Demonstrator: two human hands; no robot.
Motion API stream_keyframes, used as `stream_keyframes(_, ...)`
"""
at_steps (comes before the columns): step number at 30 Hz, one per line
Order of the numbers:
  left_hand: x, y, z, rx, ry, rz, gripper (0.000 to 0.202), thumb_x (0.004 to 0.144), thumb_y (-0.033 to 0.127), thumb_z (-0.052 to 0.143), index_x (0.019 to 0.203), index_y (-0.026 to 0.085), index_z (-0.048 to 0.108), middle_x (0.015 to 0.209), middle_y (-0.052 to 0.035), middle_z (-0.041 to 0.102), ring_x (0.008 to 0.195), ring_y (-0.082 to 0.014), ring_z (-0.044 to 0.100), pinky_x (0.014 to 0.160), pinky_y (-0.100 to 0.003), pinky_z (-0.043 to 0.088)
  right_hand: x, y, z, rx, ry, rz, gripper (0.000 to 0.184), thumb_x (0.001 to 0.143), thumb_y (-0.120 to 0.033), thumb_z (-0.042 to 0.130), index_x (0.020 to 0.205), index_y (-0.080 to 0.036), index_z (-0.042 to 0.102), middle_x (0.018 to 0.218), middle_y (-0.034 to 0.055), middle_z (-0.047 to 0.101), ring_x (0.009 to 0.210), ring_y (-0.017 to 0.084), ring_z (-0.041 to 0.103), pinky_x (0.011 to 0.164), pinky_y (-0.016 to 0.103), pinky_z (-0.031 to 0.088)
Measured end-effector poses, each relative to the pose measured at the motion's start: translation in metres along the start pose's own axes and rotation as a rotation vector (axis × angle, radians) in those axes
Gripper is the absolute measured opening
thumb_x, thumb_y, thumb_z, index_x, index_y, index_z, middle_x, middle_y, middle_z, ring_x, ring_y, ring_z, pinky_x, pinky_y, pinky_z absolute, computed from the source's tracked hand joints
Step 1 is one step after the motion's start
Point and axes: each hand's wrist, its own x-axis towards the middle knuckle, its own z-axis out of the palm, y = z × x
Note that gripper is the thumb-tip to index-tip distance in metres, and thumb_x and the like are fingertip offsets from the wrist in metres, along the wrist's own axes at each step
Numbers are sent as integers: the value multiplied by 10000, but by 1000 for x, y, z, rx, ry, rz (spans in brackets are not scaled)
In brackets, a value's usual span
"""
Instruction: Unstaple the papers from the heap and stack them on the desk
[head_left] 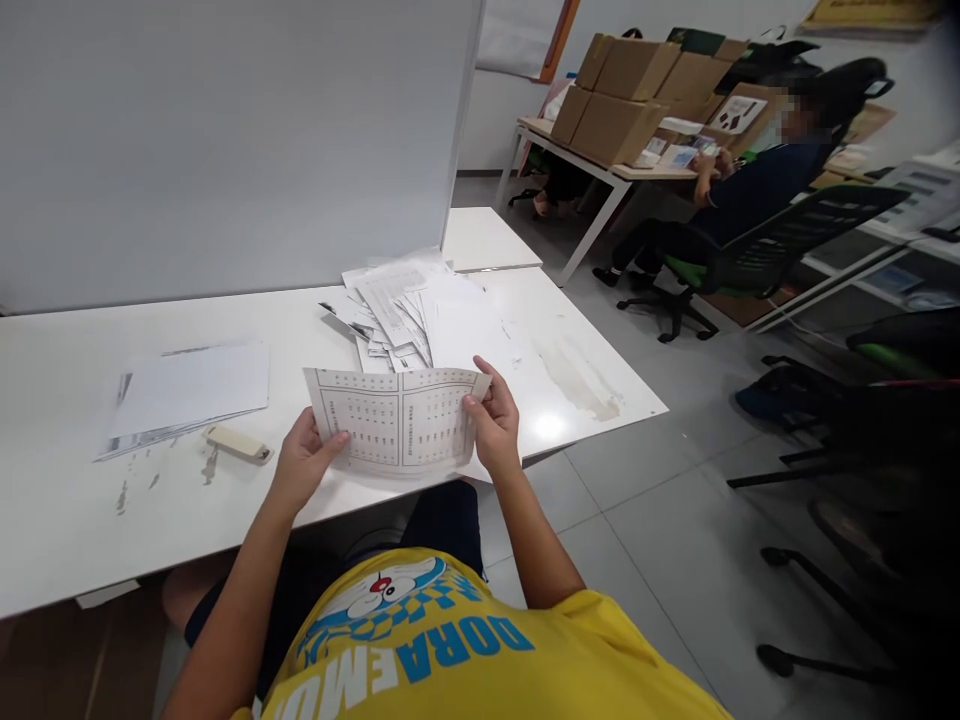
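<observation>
A printed sheet of paper [401,420] with boxed columns of small text is held up between my two hands over the table's front edge. My left hand [304,462] pinches its left side, thumb on the front face. At the right side, my right hand [496,415] grips it with the thumb in front and fingers behind. Beyond the sheet lies a messy heap of papers [457,315]. To the left is a neater stack of sheets [199,385], and a cream stapler-like object [238,445] lies between that stack and my left hand.
The white table [60,520] has worn marks and backs onto a pale partition [225,140]. At the far right, a person [780,185] sits on a black chair [795,240] at another desk, with cardboard boxes [615,110] on it. More chairs stand at the right.
</observation>
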Motion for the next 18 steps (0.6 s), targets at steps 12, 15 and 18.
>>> stream_keyframes(12,-30,-38,-39,133,235,144,466,719,490,760,1026,181,596,887,-64,685,861,-198,676,783,-345,574,-41,20,44,-22,-203,0,531,992,-441,472,1467,-228,368,1278,160,648,1129,265,659,923,409,567)
stream_keyframes(15,-30,-47,-38,180,374,46,471,676,530,775,938,169,625,865,-71,702,834,-215,683,759,-356,583,-44,23,25,-118,-179,9,545,983,-458,501,1468,-243,380,1350,149,610,1234,261,610,1020,431,526)
stream_keyframes(18,-32,-53,-41,162,480,25,448,660,501,793,917,168,638,851,-63,712,808,-211,682,738,-351,585,-42,36,-3,-345,-41,89,619,962,-515,521,1493,-232,375,1457,168,532,1357,303,513,1115,529,439)
